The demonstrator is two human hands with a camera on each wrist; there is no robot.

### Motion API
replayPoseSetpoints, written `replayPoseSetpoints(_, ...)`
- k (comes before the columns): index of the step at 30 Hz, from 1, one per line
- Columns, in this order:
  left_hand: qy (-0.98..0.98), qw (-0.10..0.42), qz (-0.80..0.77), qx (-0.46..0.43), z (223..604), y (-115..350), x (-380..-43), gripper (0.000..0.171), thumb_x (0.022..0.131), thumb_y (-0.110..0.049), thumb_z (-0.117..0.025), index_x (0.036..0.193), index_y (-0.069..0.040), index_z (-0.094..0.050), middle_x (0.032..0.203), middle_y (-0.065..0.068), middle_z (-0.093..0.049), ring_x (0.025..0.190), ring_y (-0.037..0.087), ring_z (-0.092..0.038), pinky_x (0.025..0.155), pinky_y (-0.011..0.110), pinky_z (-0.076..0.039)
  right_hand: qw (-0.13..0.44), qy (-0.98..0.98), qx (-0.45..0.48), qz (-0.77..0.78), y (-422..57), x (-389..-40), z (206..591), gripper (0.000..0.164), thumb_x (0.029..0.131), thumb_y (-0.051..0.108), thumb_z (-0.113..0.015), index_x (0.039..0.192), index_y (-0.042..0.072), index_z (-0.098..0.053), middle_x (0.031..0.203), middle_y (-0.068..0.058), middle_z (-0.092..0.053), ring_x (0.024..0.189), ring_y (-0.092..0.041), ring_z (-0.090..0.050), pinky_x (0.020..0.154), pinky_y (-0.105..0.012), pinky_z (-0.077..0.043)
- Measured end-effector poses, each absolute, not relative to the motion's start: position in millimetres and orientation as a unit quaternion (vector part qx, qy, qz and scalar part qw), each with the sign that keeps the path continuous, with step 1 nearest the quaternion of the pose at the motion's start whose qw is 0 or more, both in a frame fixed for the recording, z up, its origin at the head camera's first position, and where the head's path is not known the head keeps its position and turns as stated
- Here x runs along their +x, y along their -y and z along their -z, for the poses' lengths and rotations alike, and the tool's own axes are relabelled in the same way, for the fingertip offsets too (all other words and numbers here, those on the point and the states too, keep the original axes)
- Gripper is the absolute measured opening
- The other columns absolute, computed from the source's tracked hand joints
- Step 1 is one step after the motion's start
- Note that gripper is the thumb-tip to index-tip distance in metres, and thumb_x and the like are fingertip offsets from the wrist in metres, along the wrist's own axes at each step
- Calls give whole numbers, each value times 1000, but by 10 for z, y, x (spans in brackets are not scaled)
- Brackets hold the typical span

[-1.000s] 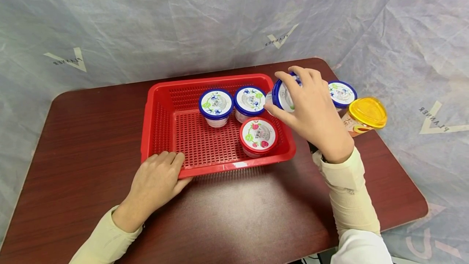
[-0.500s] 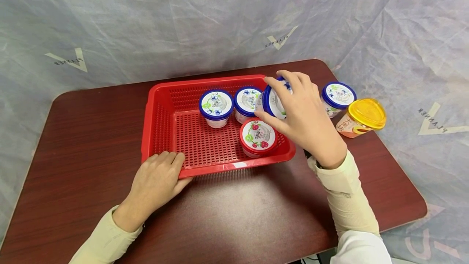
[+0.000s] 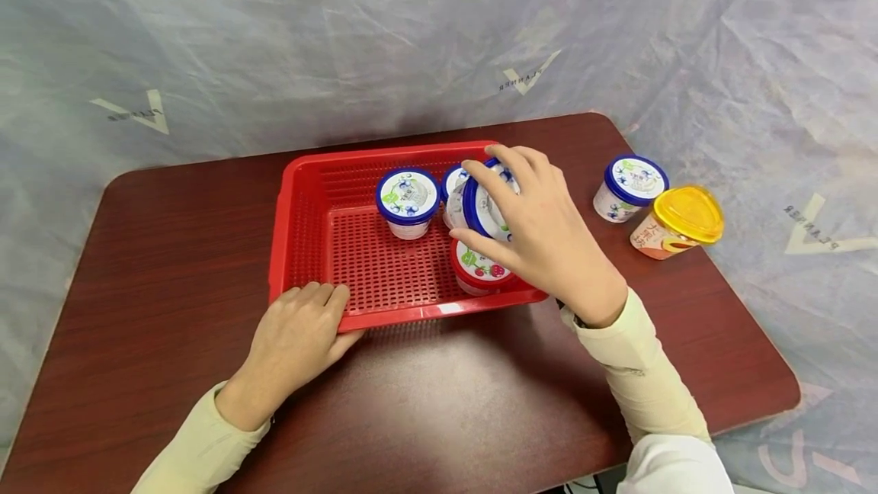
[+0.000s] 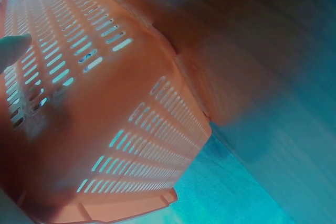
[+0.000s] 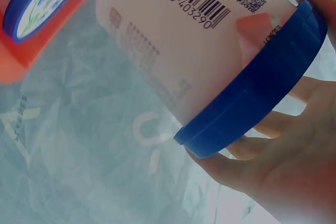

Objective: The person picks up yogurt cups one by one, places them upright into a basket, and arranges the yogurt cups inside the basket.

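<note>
My left hand (image 3: 298,338) grips the near left corner of a red plastic basket (image 3: 398,316); the left wrist view shows the basket's slotted wall (image 4: 100,103) close up. Over the basket's right part, my right hand (image 3: 549,238) holds a blue-lidded yogurt cup (image 3: 488,210), tilted, fingers and thumb around its lid. A barcode and pink side of that cup (image 5: 173,40) fill the right wrist view. Inside the basket stand a blue-lidded cup (image 3: 408,195), another blue-lidded cup (image 3: 453,178) half hidden behind the held one, and a red-lidded cup (image 3: 478,264) partly covered by it.
On the dark red-brown table (image 3: 171,242), right of the basket, stand a blue-lidded cup (image 3: 631,185) and a yellow-lidded cup (image 3: 686,216) close together. A grey cloth backdrop (image 3: 309,52) rises behind the table's far edge.
My right hand has carried the tilted blue-lidded cup leftward, from the basket's right rim to above the cups inside. My left hand keeps its grip on the basket corner.
</note>
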State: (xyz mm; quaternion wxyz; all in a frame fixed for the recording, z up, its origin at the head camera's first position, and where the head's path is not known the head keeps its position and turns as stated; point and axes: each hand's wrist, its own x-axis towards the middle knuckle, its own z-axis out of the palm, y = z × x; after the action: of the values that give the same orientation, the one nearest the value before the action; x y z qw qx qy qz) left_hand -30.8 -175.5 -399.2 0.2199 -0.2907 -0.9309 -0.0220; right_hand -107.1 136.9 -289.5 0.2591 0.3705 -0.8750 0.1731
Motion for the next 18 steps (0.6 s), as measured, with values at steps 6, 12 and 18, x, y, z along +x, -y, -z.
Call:
replayPoseSetpoints(6, 931, 214, 18, -293, 3990, 1729, -304, 46, 76, -44, -80, 79, -6, -53, 61, 3, -47, 54, 23, -49, 50, 36, -44, 263, 856, 404, -186, -1239, -1021, 2970, 73, 80, 47, -79, 137, 7, -56, 137, -21, -52, 128, -40, -44, 98, -59, -38)
replayPoseSetpoints(12, 932, 212, 19, -293, 3988, 1718, -297, 46, 77, -44, -79, 79, -7, -52, 61, 2, -47, 53, 22, -48, 50, 36, -44, 249, 850, 424, -186, -1136, -1001, 3039, 78, 83, 49, -75, 137, -2, -51, 138, -22, -52, 129, -39, -45, 109, -53, -34)
replayPoseSetpoints(18, 932, 217, 18, -289, 3975, 1741, -280, 46, 78, -45, -78, 78, -7, -52, 61, 3, -48, 53, 23, -48, 50, 36, -43, 220, 859, 433, -161, -1051, -979, 3055, 80, 85, 54, -71, 137, -2, -49, 139, -22, -51, 131, -38, -44, 111, -50, -33)
